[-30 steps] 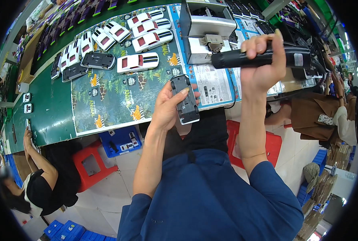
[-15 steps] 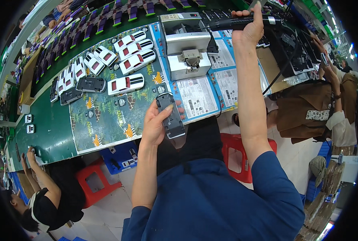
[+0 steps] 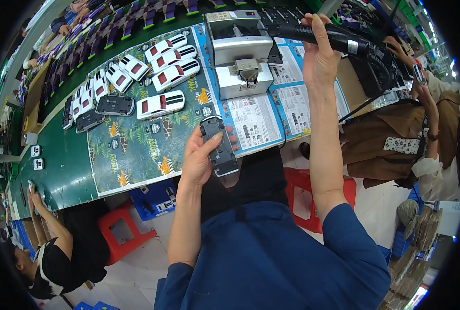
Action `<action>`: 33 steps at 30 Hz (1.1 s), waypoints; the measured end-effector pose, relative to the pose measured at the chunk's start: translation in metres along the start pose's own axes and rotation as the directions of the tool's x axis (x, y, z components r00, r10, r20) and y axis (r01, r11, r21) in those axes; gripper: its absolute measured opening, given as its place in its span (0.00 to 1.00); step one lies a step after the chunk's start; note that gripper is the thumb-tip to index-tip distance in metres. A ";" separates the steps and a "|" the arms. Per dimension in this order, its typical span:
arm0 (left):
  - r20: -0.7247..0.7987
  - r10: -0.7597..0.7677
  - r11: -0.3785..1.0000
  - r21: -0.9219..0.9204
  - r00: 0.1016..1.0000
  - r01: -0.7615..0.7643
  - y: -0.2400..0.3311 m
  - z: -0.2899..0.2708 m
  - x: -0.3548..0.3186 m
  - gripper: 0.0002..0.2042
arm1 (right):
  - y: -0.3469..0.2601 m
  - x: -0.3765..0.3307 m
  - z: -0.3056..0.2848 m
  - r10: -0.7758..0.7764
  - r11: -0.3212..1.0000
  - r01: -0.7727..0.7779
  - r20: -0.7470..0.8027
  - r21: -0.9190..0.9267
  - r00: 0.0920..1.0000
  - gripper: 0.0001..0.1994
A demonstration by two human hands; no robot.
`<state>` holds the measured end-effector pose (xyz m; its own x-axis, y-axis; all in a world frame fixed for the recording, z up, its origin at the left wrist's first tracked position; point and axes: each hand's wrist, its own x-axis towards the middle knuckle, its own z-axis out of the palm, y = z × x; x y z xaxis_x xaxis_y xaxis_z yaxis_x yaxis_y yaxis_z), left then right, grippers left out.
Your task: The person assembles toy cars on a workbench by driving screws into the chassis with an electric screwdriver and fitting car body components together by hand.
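Observation:
My left hand (image 3: 199,157) is closed round a toy car (image 3: 219,147), turned with its dark grey underside up, beyond the table's front edge. The thumb presses on the base. My right hand (image 3: 320,54) is raised at the right of the silver screw feeder (image 3: 243,57), gripping a black electric screwdriver (image 3: 338,39). The tool lies nearly level, front end toward the feeder's top; its bit is hard to make out. Several white toy cars with black stripes (image 3: 160,105) stand on the printed sheet to the left, with a few upside-down cars (image 3: 115,105) among them.
Printed sheets (image 3: 253,124) cover the green table (image 3: 70,178). A black cable (image 3: 361,106) hangs on the right. Red stools (image 3: 124,232) and a blue bin (image 3: 155,201) stand below. People work at left and right; purple-and-green items (image 3: 129,31) line the far side.
My right hand has come slightly nearer to me with the screwdriver, whose front end has shifted a little. My left hand still holds the upturned car. The left co-worker's hands have moved.

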<state>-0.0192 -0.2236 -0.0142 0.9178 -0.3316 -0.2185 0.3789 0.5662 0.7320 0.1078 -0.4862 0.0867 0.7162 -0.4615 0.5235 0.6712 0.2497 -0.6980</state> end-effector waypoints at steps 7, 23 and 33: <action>0.019 0.022 1.000 0.004 1.000 -0.022 0.000 0.004 0.002 0.16 | -0.018 -0.045 -0.004 0.133 0.980 -0.134 -0.018 -0.150 0.991 0.09; 0.022 0.130 0.985 0.109 0.991 -0.132 -0.006 0.010 -0.003 0.19 | 0.016 -0.153 0.040 0.463 0.760 -0.045 0.490 -0.649 0.739 0.09; 0.027 0.088 0.991 0.096 0.996 -0.090 -0.007 0.002 0.003 0.21 | 0.025 -0.154 0.040 0.414 0.716 0.063 0.495 -0.695 0.764 0.10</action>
<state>-0.0193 -0.2306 -0.0187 0.9439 -0.3010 -0.1357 0.2814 0.5185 0.8074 0.0222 -0.3753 0.0080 0.9195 0.1725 0.3533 0.3928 -0.4424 -0.8062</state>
